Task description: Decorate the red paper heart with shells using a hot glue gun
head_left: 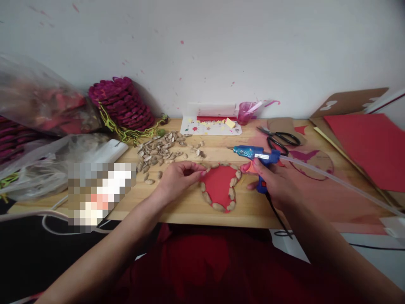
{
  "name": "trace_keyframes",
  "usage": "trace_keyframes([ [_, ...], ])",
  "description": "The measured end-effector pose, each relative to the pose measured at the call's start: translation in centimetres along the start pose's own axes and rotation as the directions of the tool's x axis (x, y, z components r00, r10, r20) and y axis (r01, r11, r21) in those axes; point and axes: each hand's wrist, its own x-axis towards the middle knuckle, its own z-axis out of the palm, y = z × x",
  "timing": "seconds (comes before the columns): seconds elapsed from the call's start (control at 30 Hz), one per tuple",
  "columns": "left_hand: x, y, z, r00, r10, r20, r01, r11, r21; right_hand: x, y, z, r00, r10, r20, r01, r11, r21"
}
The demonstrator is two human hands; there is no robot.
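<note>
A red paper heart (218,183) lies on the wooden table, edged with peanut shells (232,194). My left hand (177,179) is closed at the heart's upper left edge, thumb and fingertips pinched there beside a shell. Whether a shell sits between the fingertips I cannot make out. My right hand (274,179) grips a blue glue gun (253,154), its nozzle pointing left above the table beyond the heart. A long translucent glue stick (329,175) runs out of its back end. Loose peanut shells (158,150) are heaped behind my left hand.
Black-handled scissors (280,139) lie behind the glue gun. Further back are a white card with star confetti (209,126) and a pink cup (246,113). Red sheets (363,147) lie right; a purple woven basket (122,103) and plastic bags (60,162) stand left.
</note>
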Motion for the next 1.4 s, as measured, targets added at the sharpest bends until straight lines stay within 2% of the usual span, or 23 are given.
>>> trace_keyframes([
  [0.13,1.2,0.2,0.4,0.999,0.028,0.031,-0.028,1.0,0.009,-2.0,0.6,-1.5,0.998,0.057,-0.025,-0.057,0.998,-0.014],
  [0.23,1.1,0.3,0.0,0.991,0.13,-0.008,-0.127,0.977,0.174,-3.0,0.8,-1.7,0.999,0.032,-0.036,-0.03,0.998,0.056],
  [0.3,0.6,0.4,-0.2,0.969,0.246,-0.025,-0.223,0.912,0.345,-3.4,0.8,-1.4,1.0,0.006,-0.01,-0.005,0.991,0.13],
  [0.37,0.1,0.6,-0.3,0.934,0.358,0.005,-0.312,0.806,0.502,-3.5,0.9,-0.8,1.0,0.004,0.03,-0.01,0.982,0.187],
  [0.47,-0.5,0.8,0.0,0.892,0.448,0.064,-0.375,0.65,0.661,-3.5,1.3,-0.1,0.997,0.002,0.079,-0.019,0.975,0.22],
  [0.53,-0.5,1.0,0.4,0.897,0.436,0.076,-0.35,0.594,0.724,-3.4,1.7,0.1,0.995,-0.004,0.098,-0.018,0.975,0.224],
  [0.67,0.0,1.4,1.3,0.938,0.342,0.058,-0.252,0.557,0.791,-3.3,2.2,0.0,0.993,-0.007,0.116,-0.02,0.973,0.23],
  [0.83,0.8,1.9,2.2,0.952,0.301,0.062,-0.207,0.477,0.854,-3.2,2.6,-0.4,0.991,-0.014,0.135,-0.016,0.977,0.215],
  [1.03,1.3,2.1,2.7,0.957,0.275,0.088,-0.203,0.426,0.881,-3.3,2.6,-0.5,0.992,-0.01,0.127,-0.015,0.981,0.192],
  [1.4,1.5,2.3,3.0,0.957,0.275,0.097,-0.206,0.405,0.891,-3.5,2.4,-0.7,0.989,-0.014,0.144,-0.004,0.992,0.129],
])
